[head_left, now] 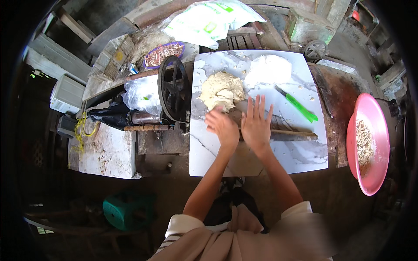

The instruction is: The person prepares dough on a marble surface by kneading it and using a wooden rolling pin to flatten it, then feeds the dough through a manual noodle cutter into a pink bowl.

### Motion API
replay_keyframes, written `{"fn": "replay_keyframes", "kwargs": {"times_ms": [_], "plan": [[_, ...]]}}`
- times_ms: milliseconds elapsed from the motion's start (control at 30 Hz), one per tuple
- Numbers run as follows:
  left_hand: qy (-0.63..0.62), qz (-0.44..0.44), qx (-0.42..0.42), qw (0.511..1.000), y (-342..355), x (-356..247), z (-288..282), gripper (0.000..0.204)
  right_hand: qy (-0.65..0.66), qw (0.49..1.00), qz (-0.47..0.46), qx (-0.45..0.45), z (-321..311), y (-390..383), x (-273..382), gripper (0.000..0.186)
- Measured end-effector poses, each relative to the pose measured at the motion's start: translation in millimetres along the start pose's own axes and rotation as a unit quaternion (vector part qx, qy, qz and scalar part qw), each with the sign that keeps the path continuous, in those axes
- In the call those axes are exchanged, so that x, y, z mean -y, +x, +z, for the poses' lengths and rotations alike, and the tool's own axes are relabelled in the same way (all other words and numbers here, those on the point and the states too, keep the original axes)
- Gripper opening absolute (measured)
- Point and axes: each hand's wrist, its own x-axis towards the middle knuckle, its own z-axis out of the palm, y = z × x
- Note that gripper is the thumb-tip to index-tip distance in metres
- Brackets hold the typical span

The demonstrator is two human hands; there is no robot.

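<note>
My left hand is at the lower edge of a lumpy pale dough mass, fingers apart and slightly bent. My right hand has its fingers stretched out over a long wooden rod lying crosswise on a white marble-patterned board. Whether either palm presses on the rod or on something beneath it is hard to tell. A heap of white powder lies at the board's back right. A knife with a bright green handle lies right of my right hand.
A dark iron wheel stands left of the board, beside plastic bags. A pink basin of pale pieces is at the right, a purple-rimmed tray and white sack behind, a green stool below.
</note>
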Motion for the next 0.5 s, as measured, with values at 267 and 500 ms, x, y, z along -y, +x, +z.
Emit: {"fn": "replay_keyframes", "kwargs": {"times_ms": [267,500], "plan": [[0.003,0.090,-0.015,0.996,-76.2,51.7,-23.1,0.028,0.072,0.996,-0.018,0.051,-36.3,-70.9,20.2,0.050],[-0.021,0.101,-0.027,0.994,-15.4,17.1,-7.7,0.026,0.047,0.997,-0.064,0.021,-3.6,-14.5,4.1,0.045]]}}
